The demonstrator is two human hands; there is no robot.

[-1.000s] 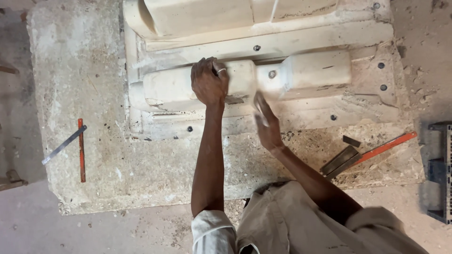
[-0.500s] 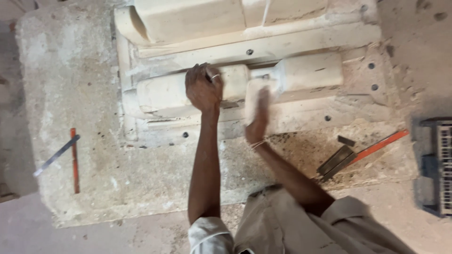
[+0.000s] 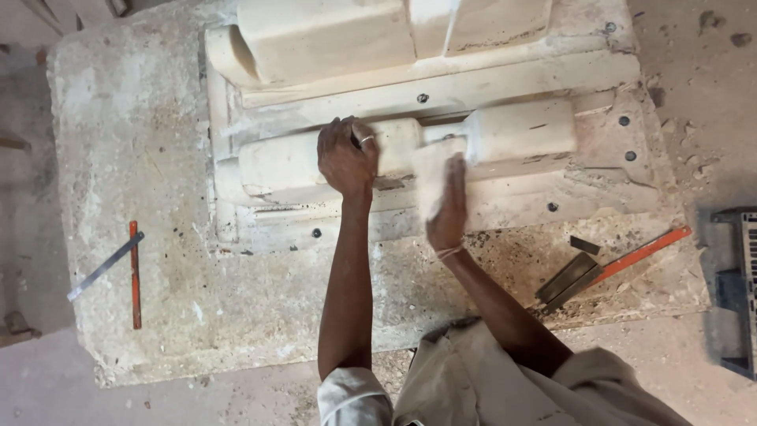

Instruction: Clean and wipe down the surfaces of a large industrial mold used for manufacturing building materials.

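Note:
A pale, rounded plaster-like column piece [image 3: 516,130] lies sideways in a matching cream mould bed [image 3: 473,87] on a rough concrete slab [image 3: 150,134]. My left hand [image 3: 345,158], a ring on one finger, presses down on the middle of the column with fingers curled. Just to its right, my right hand [image 3: 449,209] holds a pale rubbing pad [image 3: 430,170] flat against the column's narrow neck and front face. Whether the pad is paper or cloth is unclear.
An orange bar and a thin metal strip [image 3: 132,272] lie crossed on the slab's left side. At the right front, an orange-handled tool [image 3: 643,251] rests beside dark metal pieces [image 3: 566,278]. A dark crate [image 3: 741,288] stands off the slab's right edge. Dust and grit cover the slab.
My right hand has rubbed the pad back and forth over the column's neck, and more of the pad now shows. My left hand stays on the column.

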